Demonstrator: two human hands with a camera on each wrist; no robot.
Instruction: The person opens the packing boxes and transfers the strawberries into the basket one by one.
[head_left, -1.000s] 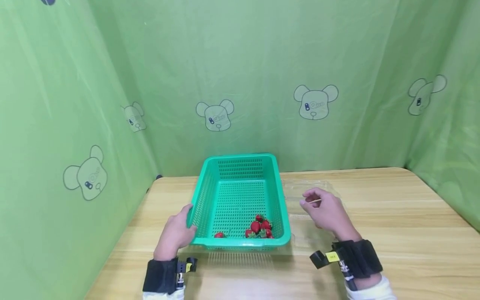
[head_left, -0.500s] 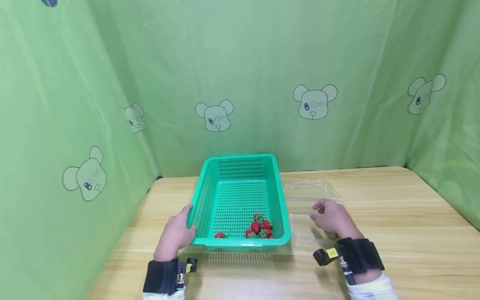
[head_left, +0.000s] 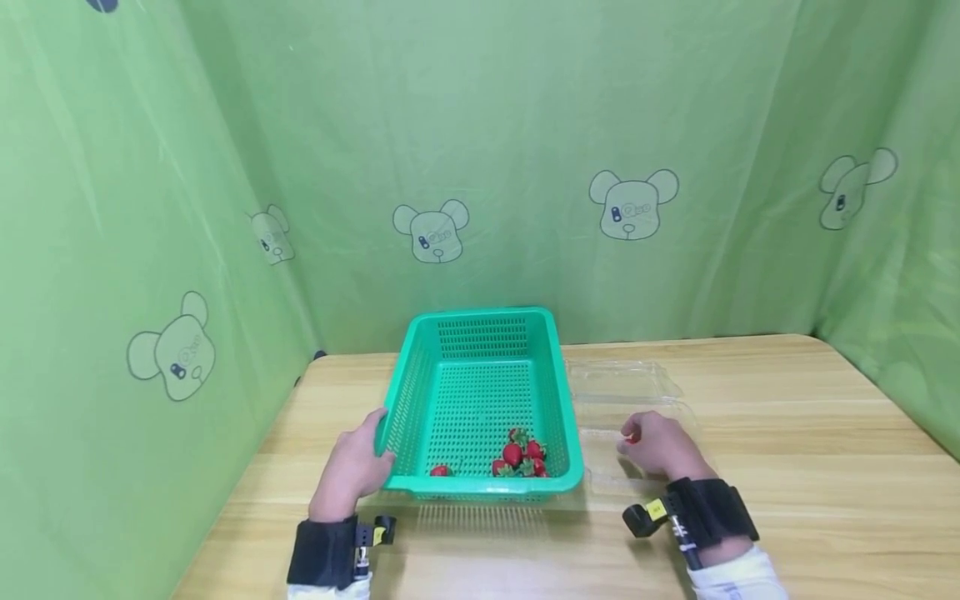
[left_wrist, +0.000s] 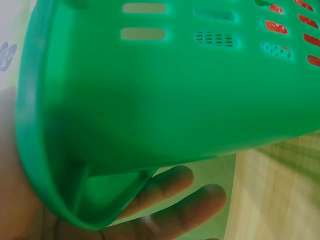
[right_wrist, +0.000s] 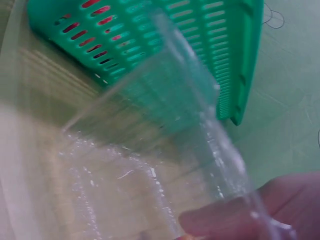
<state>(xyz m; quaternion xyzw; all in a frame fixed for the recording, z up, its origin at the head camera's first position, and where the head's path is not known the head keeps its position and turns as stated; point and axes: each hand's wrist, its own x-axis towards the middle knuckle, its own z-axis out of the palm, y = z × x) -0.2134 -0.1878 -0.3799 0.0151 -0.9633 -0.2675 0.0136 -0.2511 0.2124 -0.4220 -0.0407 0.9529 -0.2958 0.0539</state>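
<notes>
A green plastic basket (head_left: pixel 480 485) with slotted walls stands tilted on the table, several strawberries (head_left: pixel 513 454) gathered at its near right and one strawberry (head_left: pixel 439 471) at the near left. My left hand (head_left: pixel 352 468) grips its rim at the near left corner; the left wrist view has fingers (left_wrist: pixel 200 205) curled under the rim. To the right of the basket lies a clear plastic box (head_left: pixel 622 381) with its lid part folded open. Over its near part my right hand (head_left: pixel 662 446) pinches a strawberry (head_left: pixel 633 437), mostly hidden by the fingers.
The wooden table (head_left: pixel 810 433) extends to the right of the box and in front of the basket. A green curtain (head_left: pixel 525 167) printed with bear heads hangs behind the table and along both sides. Each wrist wears a black strap (head_left: pixel 711 518) with a camera.
My right hand has moved from above the middle of the clear box a little nearer and to the right, with red now showing at its fingertips. The left hand and basket have stayed put.
</notes>
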